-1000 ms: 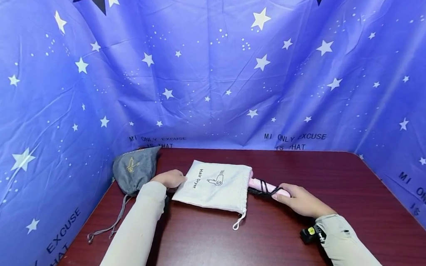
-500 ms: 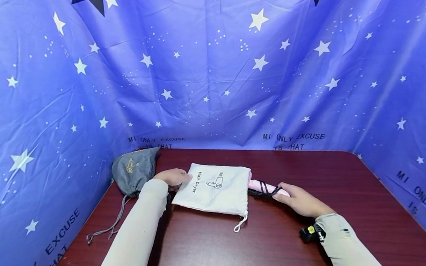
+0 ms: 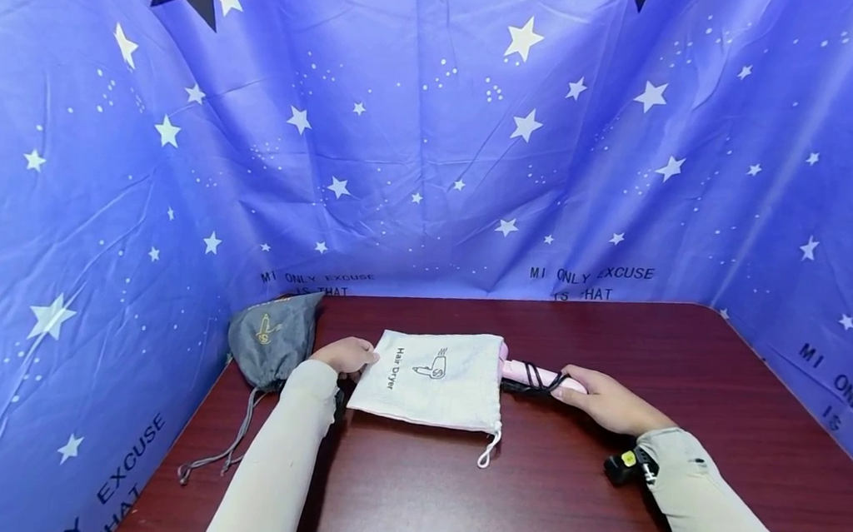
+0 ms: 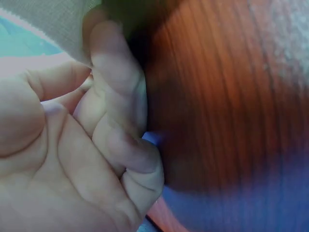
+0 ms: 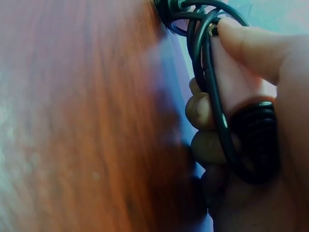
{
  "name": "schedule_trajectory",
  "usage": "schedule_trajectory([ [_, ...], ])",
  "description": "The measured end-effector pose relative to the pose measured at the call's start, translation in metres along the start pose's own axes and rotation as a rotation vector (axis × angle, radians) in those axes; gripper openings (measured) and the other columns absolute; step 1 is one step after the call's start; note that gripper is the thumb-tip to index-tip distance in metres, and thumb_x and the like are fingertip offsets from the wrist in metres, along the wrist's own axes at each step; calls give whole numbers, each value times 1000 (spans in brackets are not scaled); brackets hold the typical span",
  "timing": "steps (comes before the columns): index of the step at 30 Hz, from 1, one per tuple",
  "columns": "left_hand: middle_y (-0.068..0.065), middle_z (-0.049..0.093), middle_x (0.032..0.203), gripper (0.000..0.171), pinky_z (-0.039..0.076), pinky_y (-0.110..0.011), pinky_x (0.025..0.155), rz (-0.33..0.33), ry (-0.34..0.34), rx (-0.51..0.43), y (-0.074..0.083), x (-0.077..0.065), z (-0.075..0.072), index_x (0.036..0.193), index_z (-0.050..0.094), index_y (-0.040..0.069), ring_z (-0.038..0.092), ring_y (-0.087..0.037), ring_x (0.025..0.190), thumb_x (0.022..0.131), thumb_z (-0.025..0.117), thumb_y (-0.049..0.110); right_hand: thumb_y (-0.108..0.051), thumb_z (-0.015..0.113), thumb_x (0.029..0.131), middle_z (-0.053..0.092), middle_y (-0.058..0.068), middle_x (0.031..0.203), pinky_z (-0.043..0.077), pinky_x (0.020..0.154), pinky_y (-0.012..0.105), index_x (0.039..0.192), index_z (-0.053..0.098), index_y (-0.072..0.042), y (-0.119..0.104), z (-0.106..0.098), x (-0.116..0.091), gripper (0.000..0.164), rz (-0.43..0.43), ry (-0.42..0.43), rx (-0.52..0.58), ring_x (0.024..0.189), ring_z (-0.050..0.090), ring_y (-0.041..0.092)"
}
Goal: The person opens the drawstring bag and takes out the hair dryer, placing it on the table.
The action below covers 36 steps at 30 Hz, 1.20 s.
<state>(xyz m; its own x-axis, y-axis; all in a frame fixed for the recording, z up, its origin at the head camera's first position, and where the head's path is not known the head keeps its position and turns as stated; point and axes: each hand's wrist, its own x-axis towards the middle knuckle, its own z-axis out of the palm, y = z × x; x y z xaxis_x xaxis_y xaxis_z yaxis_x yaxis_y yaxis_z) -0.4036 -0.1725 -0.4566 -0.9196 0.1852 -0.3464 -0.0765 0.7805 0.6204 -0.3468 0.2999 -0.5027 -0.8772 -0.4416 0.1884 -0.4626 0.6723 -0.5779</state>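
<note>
A white drawstring bag printed "Hair Dryer" lies sideways in the middle of the head view, its mouth and cord loop to the right. My left hand pinches the bag's closed left end between thumb and curled fingers; the left wrist view shows its cloth at the fingertips. Out of the bag's mouth sticks the pink handle of a hair dryer, wound with black cord. My right hand grips that handle's end, fingers wrapped around it, with the black cord beside the thumb. The dryer's head is hidden inside the bag.
A grey drawstring bag with a gold hair dryer print lies at the table's back left, its cords trailing toward the front. Blue star-patterned cloth stands behind and at both sides of the dark red wooden table.
The white bag's left end has tilted and shifted slightly toward the front, with my left hand adjusting its grip there. My right hand stays on the handle.
</note>
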Motion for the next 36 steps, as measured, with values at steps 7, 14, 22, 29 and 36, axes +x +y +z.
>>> schedule_trajectory([
  [7,-2,65,77,23,36,-26,55,2,9,6,2,0,0,94,65,8,60,-15,66,108,52,21,-37,64,102,57,-10,78,44,73,26,101,61,-25,2,-2,0,12,11,6,29,76,55,7],
  [14,-2,62,73,21,36,-27,54,-3,23,16,-3,1,3,91,63,9,52,-15,60,108,54,19,-36,64,103,57,-10,78,44,73,26,100,62,-22,2,-4,0,14,6,14,41,77,55,7],
  [22,-2,59,67,22,35,-27,53,3,39,25,-4,2,3,88,62,9,48,-14,55,107,55,18,-34,65,102,56,-10,78,43,72,26,100,62,-22,-1,-5,-1,12,-1,35,25,76,54,7],
  [29,-5,64,75,23,37,-28,55,1,40,50,-2,-1,2,89,61,9,54,-17,62,108,53,19,-33,63,103,55,-10,78,43,72,26,100,61,-22,-1,-5,-2,12,-3,50,19,76,54,7],
  [36,-7,67,81,22,38,-27,57,-1,42,52,2,-6,1,91,61,8,57,-17,65,108,52,18,-33,63,103,55,-9,78,42,72,26,101,60,-25,-1,-5,-2,9,11,52,7,77,54,7],
])
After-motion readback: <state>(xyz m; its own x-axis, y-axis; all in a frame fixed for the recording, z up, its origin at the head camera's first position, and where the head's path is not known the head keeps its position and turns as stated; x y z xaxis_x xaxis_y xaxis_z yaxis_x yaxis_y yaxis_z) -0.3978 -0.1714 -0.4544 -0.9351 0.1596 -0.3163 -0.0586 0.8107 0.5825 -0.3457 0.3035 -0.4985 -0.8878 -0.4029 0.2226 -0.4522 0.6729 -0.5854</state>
